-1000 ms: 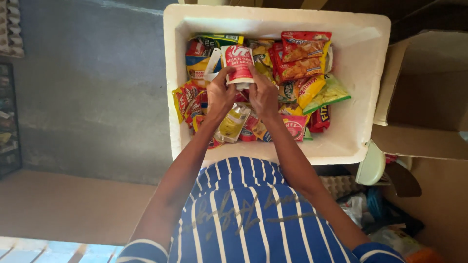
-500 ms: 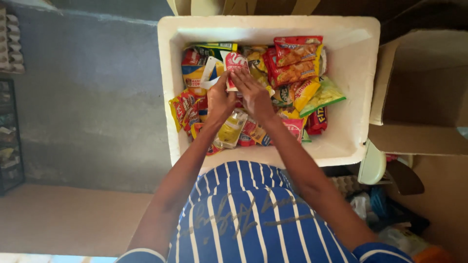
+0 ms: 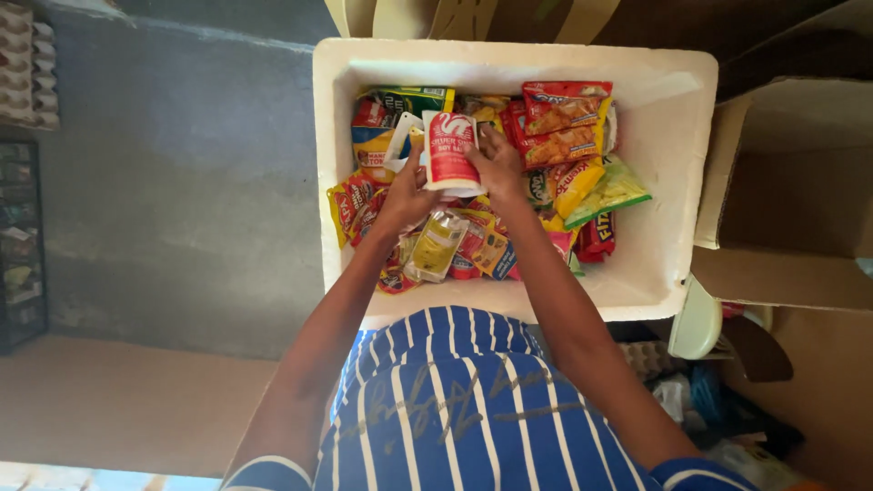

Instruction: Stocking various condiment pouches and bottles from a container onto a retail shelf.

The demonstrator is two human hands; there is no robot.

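Both hands, left hand [image 3: 406, 195] and right hand [image 3: 498, 164], clamped the red-and-white sachet [image 3: 452, 150], long axis running twelve to six, above the white foam box [image 3: 673, 182] crammed with snack packets [image 3: 564, 136].

matt white foam box [image 3: 673, 173], rough-grained; glossy plastic snack packets [image 3: 564, 123] inside; dull brown cardboard carton [image 3: 800, 191] beside; striped cloth shirt [image 3: 464, 409].
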